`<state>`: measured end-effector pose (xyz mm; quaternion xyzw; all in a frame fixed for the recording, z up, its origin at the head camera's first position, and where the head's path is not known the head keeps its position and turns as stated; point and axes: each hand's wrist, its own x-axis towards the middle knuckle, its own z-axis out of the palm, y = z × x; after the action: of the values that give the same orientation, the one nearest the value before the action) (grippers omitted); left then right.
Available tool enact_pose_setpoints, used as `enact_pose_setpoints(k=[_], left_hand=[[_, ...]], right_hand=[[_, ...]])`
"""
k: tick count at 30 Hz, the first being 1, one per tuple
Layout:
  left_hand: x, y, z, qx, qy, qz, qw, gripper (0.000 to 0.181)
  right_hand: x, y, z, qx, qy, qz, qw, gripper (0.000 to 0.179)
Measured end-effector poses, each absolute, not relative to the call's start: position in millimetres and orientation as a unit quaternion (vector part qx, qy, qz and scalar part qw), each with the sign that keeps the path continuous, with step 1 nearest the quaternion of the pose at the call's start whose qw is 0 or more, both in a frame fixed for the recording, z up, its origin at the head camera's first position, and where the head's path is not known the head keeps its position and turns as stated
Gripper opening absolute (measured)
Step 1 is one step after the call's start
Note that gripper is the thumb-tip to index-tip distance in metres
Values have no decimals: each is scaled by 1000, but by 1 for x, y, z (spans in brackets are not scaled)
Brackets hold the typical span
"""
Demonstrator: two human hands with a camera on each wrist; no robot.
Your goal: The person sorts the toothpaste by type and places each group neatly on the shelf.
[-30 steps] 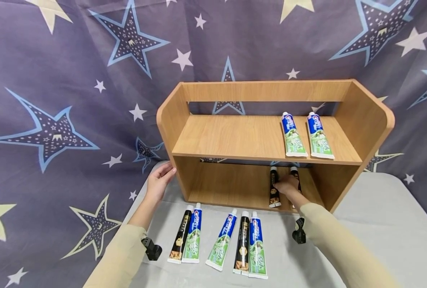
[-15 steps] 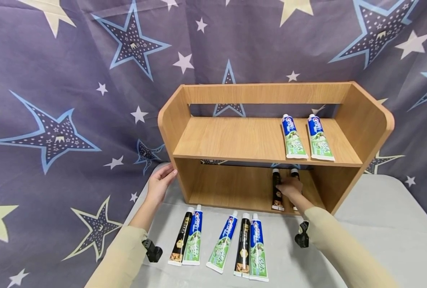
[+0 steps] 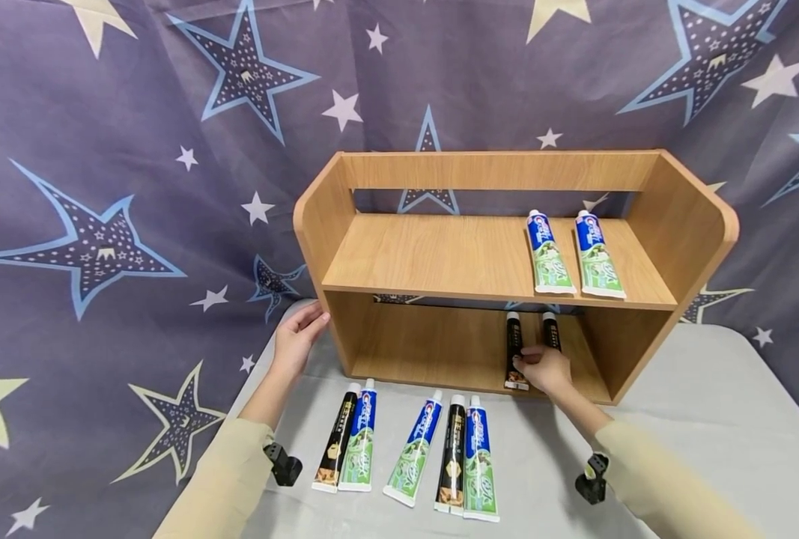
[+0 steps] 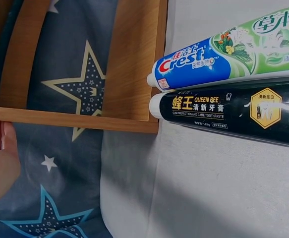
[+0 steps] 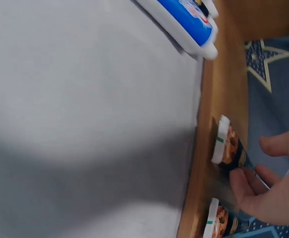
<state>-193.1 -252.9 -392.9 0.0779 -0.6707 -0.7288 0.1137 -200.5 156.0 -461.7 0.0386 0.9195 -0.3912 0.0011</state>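
Black and gold in finish, a toothpaste tube (image 3: 514, 337) lies on its back in the lower bay of a wooden shelf (image 3: 433, 251), cap to the rear, at the fingertips of a person's right hand (image 3: 546, 369). That hand's fingers are bent against the tube's side, its thumb raised and apart in the right wrist view. The left hand (image 3: 296, 344), well apart from it, rests extended fingers against the outside of the shelf's left panel (image 3: 341, 329).

A second black tube (image 3: 551, 329) lies to the right, partly behind the right hand. The first tube's white crimped end sits just inside the shelf's front edge; to its left, bare board runs to the left panel, while the upper board hangs over both tubes. Two blue-and-green tubes (image 3: 550, 254) lie side by side on the upper level, near the right panel (image 3: 675, 239).

On the pale counter (image 3: 709, 434), a black-and-gold tube (image 3: 338, 442) and a blue-and-green tube (image 3: 359, 438) lie close together at left. From the left wrist, their labels read "Queen Bee," "Gum Protection and Care Toothpaste" and "110g," and "Crest," each with Chinese characters. Three more tubes (image 3: 451, 453) lie to their right, caps toward the shelf.
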Motion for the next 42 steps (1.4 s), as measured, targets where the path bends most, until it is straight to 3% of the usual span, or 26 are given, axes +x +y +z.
enact_pose_setpoints(k=[11,18,29,37,42], left_hand=[[-194,-253,-393,80,-666,-733,112,45],[-194,-251,-393,76,-666,-734,111,43],[-195,-252,-394,79,-662,-737,113,44],[-197,-252,-393,81,-662,-737,111,45],[-194,-251,-393,88,-666,-732,109,45]], right_hand=[[-156,145,-470,-36,920,-391,-8,27],[-130,136,-479,-57,912,-406,14,25],[-102,121,-485,-32,893,-445,64,24],[-93,110,-488,-3,874,-477,98,40],[-95,105,-488,36,869,-481,114,39]])
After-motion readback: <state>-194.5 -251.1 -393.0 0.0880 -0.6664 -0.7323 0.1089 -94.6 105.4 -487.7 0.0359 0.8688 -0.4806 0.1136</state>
